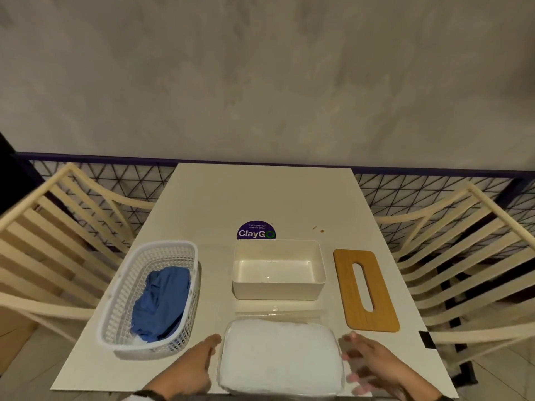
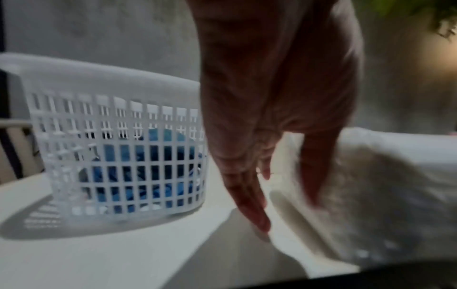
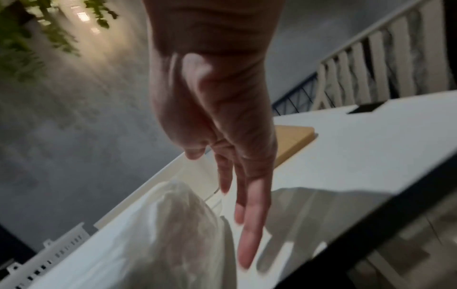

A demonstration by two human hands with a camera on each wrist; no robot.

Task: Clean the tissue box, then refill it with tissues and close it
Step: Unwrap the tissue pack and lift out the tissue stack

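Note:
A white pack of tissues (image 1: 279, 355) in clear wrap lies at the table's near edge. My left hand (image 1: 199, 360) stands just left of the pack with straight fingers (image 2: 249, 205), thumb against the wrap. My right hand (image 1: 364, 363) hovers just right of it, fingers (image 3: 247, 234) straight and holding nothing. The empty cream tissue box (image 1: 278, 269) stands open behind the pack (image 2: 371, 176). Its wooden lid (image 1: 365, 289) with a slot lies flat to the right.
A white plastic basket (image 1: 121, 299) holding a blue cloth (image 1: 162, 302) stands at the left. A purple round sticker (image 1: 256, 230) sits behind the box. Slatted chairs (image 1: 469, 256) flank the white table (image 1: 260, 192). A wall rises behind.

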